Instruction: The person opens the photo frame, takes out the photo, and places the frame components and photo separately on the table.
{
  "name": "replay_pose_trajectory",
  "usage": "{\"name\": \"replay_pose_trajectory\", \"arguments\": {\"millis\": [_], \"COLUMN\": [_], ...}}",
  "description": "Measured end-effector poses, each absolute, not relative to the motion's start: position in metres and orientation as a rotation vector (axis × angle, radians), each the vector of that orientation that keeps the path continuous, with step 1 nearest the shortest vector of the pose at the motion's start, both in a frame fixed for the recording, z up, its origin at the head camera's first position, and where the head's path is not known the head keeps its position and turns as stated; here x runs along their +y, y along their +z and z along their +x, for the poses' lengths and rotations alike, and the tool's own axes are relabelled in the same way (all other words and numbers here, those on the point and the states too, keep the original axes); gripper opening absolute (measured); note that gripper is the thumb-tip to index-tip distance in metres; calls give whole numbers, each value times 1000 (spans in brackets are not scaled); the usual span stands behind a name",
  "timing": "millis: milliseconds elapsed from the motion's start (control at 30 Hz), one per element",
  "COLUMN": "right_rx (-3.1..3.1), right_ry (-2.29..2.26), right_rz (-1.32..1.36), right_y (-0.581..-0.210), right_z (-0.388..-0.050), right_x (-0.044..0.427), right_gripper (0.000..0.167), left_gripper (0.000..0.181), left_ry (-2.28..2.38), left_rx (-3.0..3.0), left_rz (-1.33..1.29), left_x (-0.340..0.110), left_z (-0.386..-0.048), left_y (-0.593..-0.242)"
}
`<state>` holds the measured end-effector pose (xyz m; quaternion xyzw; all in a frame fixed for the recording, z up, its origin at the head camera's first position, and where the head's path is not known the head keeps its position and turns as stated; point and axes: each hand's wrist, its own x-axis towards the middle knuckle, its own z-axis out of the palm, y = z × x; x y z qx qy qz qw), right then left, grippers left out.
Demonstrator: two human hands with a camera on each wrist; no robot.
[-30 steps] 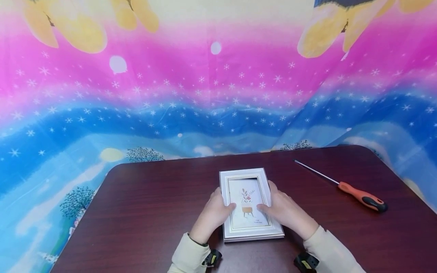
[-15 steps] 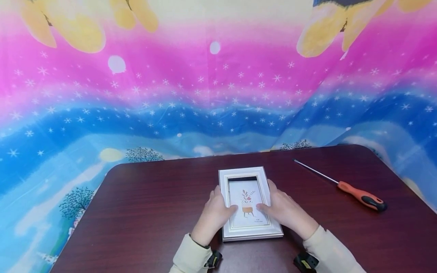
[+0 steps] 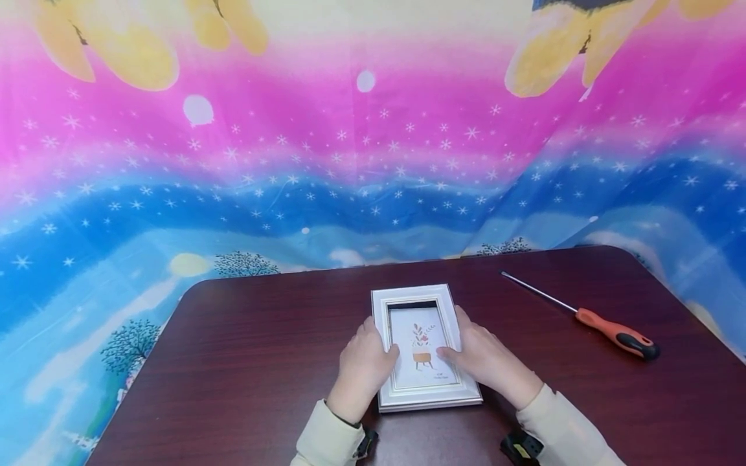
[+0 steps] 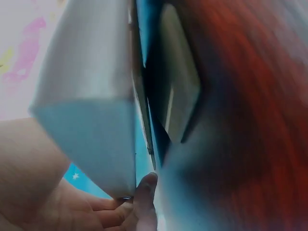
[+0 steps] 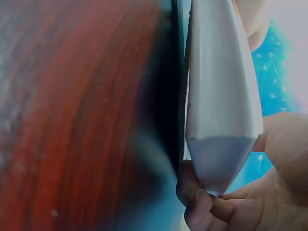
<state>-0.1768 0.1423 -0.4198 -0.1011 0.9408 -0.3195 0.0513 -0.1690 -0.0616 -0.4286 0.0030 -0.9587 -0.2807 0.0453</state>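
Note:
A white picture frame (image 3: pixel 430 396) is held between both hands, its face tilted up toward the head camera. Inside it shows a card (image 3: pixel 421 375) printed with a plant in an orange pot on legs. My left hand (image 3: pixel 362 361) grips the left side, thumb on the front near the inner edge, other fingers behind. On the opposite side my right hand (image 3: pixel 488 360) grips likewise, its thumb tip over the opening. In the left wrist view, a thin backing stands slightly apart from the frame's rear, and a stand leg (image 4: pixel 185 91) juts out behind it.
A screwdriver (image 3: pixel 612 331) with an orange and black handle lies on the dark red wooden table (image 3: pixel 262 362), right of the frame. A colourful printed cloth (image 3: pixel 350 129) hangs around the table's back and sides.
The card has slipped within the frame, so a dark gap now spans the opening's top edge. My left thumb has shifted slightly. Both hands keep their grip on the frame.

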Motion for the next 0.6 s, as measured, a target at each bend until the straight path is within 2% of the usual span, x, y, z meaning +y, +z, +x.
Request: {"name": "replay_pose_trajectory", "arguments": {"millis": [400, 600], "right_rx": [2885, 2918], "right_ry": [-948, -981], "right_rz": [-278, -232], "right_y": [-407, -403], "right_z": [-179, -178], "right_x": [143, 146], "right_gripper": [83, 79], "left_gripper": [55, 61], "left_ry": [-361, -330], "left_rx": [-2853, -2872], "left_rz": [-8, -55], "left_x": [-55, -55], "left_z": [-165, -166], "left_y": [-423, -422]}}
